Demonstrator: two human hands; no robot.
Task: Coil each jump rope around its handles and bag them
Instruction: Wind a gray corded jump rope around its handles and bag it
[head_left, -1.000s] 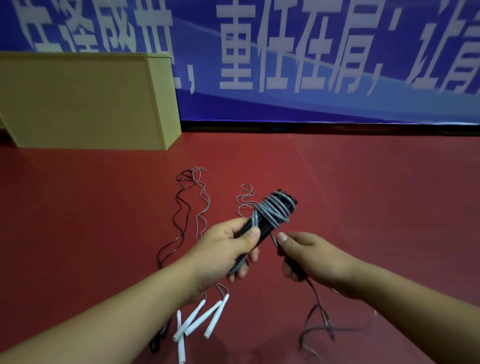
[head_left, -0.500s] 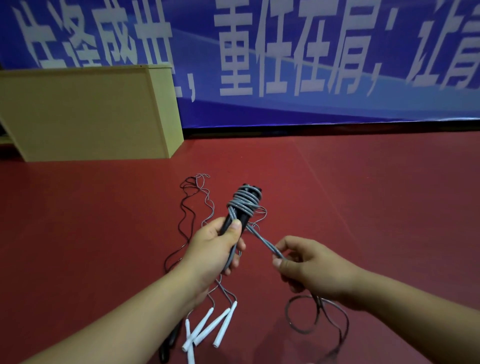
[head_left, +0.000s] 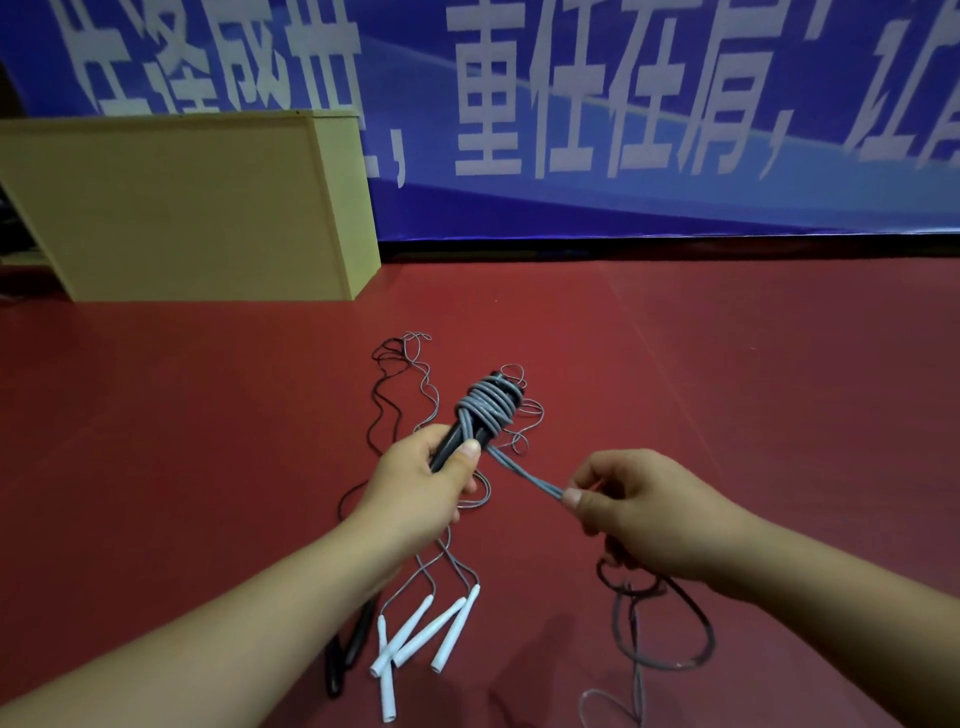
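Your left hand (head_left: 423, 486) grips a pair of smooth black handles (head_left: 460, 439), fingers curled round them and thumb pressed on top; their upper ends carry a tight bundle of grey cord (head_left: 488, 405). Your right hand (head_left: 631, 512) pinches the doubled grey cord between thumb and forefinger, drawn taut from the bundle, with the slack hanging in loose loops (head_left: 654, 623) to the red floor (head_left: 727, 389). Below your left wrist lie four slim white handles (head_left: 426, 631) with thin wiry cords, beside a black-handled rope (head_left: 348, 654). A pale yellow box (head_left: 182, 208) stands near the blue banner (head_left: 623, 104).
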